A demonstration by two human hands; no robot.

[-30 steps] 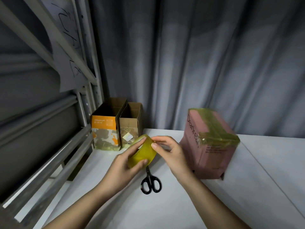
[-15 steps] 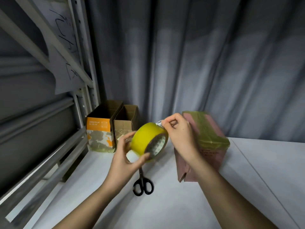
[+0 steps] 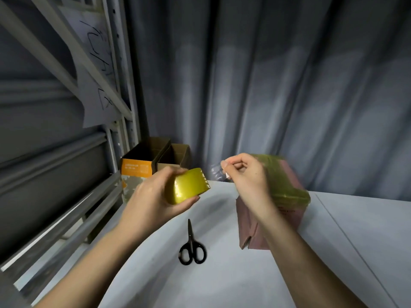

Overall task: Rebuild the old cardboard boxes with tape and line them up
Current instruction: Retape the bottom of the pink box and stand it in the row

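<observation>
While the left hand grips the tape roll above the table, the right hand pinches its clear end. The taped pink box stands right; two open boxes sit far left, scissors near.

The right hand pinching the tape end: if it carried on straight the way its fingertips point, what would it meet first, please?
The right hand points left, toward the tape roll in the left hand. It would likely meet the roll first, though depth is unclear.

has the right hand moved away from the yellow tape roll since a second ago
Yes. The right hand has pulled up and rightward off the yellow tape roll, now before the pink cardboard box, pinching the tape end.
</observation>
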